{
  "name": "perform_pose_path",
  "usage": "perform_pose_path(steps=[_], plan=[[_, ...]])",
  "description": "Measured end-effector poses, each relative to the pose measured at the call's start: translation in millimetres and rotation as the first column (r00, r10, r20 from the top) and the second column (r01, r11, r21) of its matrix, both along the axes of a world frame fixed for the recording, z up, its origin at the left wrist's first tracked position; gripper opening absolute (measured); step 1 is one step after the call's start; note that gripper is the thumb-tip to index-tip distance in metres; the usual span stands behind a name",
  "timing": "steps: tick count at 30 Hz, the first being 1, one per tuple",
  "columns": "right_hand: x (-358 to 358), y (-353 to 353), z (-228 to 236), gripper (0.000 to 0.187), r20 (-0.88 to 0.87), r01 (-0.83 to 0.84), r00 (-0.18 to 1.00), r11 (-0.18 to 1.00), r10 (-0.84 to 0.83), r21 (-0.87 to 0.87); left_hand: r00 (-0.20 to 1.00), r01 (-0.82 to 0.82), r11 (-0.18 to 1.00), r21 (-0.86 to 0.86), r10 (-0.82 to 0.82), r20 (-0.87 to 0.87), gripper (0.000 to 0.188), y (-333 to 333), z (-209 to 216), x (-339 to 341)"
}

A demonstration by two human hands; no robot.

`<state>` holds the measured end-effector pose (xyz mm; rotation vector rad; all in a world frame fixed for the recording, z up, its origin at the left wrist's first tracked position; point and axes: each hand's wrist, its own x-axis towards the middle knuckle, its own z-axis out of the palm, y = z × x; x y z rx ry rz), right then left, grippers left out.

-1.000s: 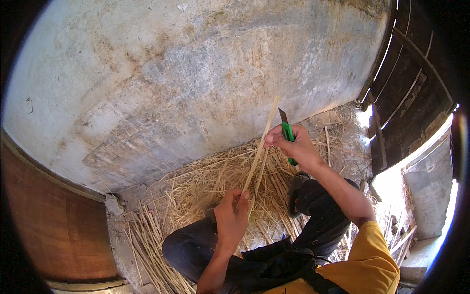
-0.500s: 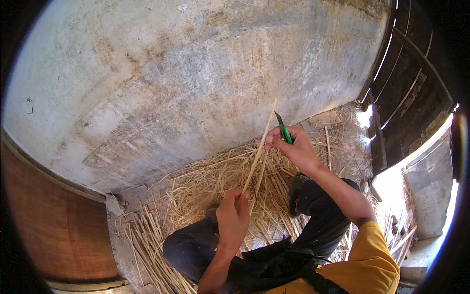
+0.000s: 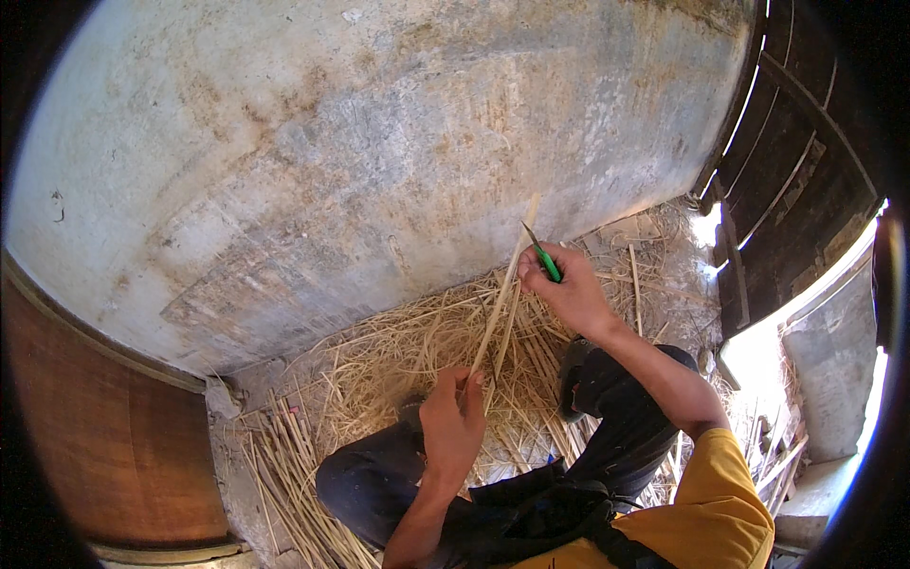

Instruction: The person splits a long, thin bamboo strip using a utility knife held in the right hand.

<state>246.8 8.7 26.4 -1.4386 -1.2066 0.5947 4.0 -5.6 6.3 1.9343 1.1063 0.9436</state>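
Observation:
A thin, pale bamboo strip [image 3: 496, 321] slants up and away in front of me. Its near end is pinched between the thumb and fingers of my left hand [image 3: 451, 425], above my left knee. My right hand [image 3: 576, 296] is closed round a green-handled knife [image 3: 547, 262], and its dark blade points up and left across the upper part of the strip. My right fingertips rest at or against the strip just below the blade; I cannot tell whether they also grip it. The strip's far tip rises past the blade in front of the wall.
Tangled pale shavings [image 3: 379, 365] cover the floor between my legs and the stained wall [image 3: 379, 171]. A bundle of long thin sticks [image 3: 294, 474] lies left of my left knee. A brown wooden panel [image 3: 114, 417] stands at the left, dark boards [image 3: 796, 142] at the right.
My right hand has turned a little, swinging the knife blade leftward from beside the strip to across it. My left hand and the strip have hardly moved.

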Motion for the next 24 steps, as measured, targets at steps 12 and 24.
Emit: perform_pose_path(steps=[12, 24], plan=[[-17, -18, 13, 0.025, 0.373, -0.149, 0.924, 0.979, 0.088, 0.138, 0.922, 0.186, 0.877, -0.442, -0.001, 0.387, 0.024, 4, 9, -7], [-46, -25, 2, 0.031, 0.726, -0.299, 0.685, 0.933, 0.064, 0.199, 0.863, 0.323, 0.76, -0.564, 0.008, 0.506, 0.029, 5, 9, -12]])
